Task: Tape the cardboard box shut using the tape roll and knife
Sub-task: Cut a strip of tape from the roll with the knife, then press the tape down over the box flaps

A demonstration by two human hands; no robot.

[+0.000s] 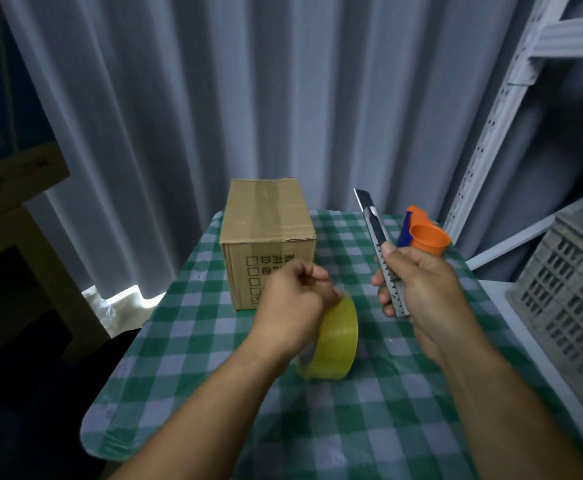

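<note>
A closed brown cardboard box (267, 223) stands at the far side of the table, a strip of clear tape along its top seam. In front of it a yellow tape roll (335, 337) stands on edge. My left hand (293, 306) is closed over the roll's upper left side, fingers pinched near the top. My right hand (418, 292) holds a metal utility knife (376, 244) upright to the right of the box, blade extended and pointing up and away.
The table carries a green and white checked cloth (369, 410). An orange and blue tape dispenser (421, 233) lies behind my right hand. A grey plastic crate (574, 299) and white metal shelving (491, 133) stand at right. Cardboard boxes (9, 188) are stacked at left.
</note>
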